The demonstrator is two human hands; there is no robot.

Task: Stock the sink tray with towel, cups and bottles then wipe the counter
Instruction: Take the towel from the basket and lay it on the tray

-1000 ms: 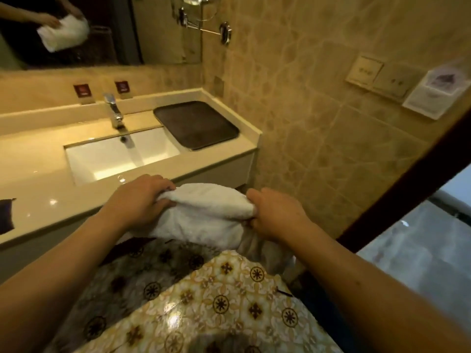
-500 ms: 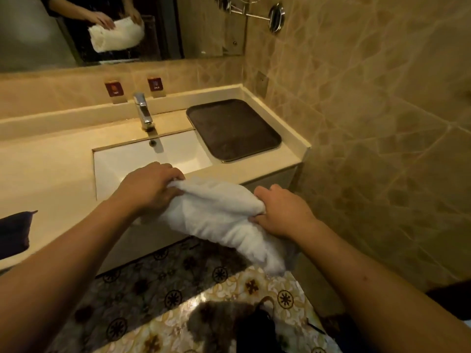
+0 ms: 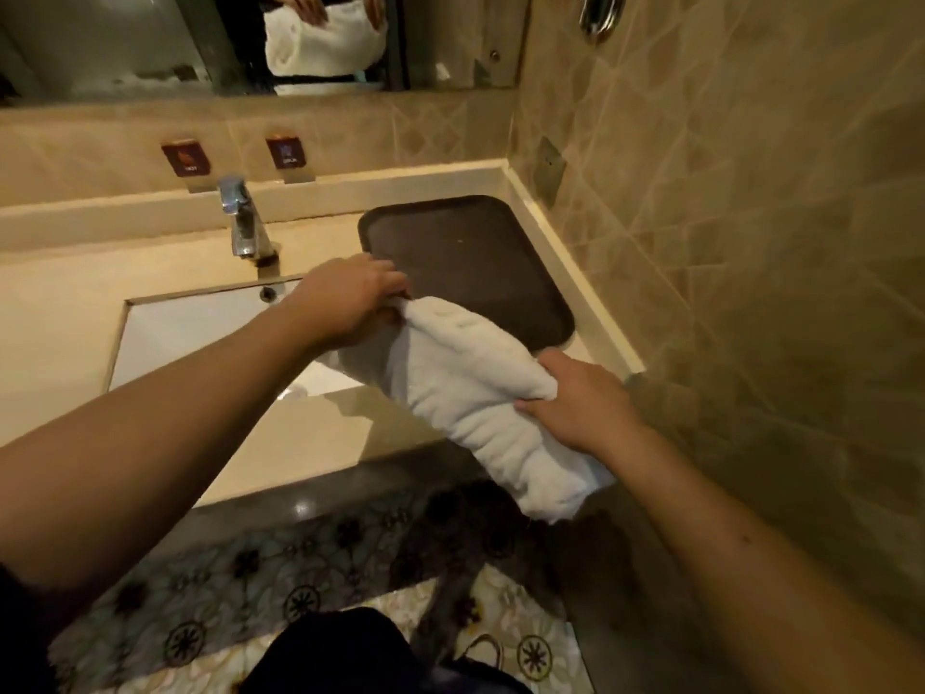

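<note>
A rolled white towel (image 3: 470, 388) hangs between both hands above the counter's front right corner. My left hand (image 3: 350, 303) grips its far end, right at the near left edge of the dark brown tray (image 3: 480, 252). My right hand (image 3: 580, 408) grips the towel's middle, and the loose near end droops past the counter edge. The tray lies flat on the beige counter (image 3: 65, 313), to the right of the sink, with nothing on it. No cups or bottles are in view.
A white sink basin (image 3: 200, 328) with a chrome faucet (image 3: 243, 222) sits left of the tray. A tiled wall (image 3: 726, 242) closes the right side. A mirror (image 3: 150, 37) hangs above, with two small signs below it. Patterned floor lies underneath.
I have stepped closer to the counter. Both hands have carried the towel forward and up, from in front of the counter to above its edge at the tray.
</note>
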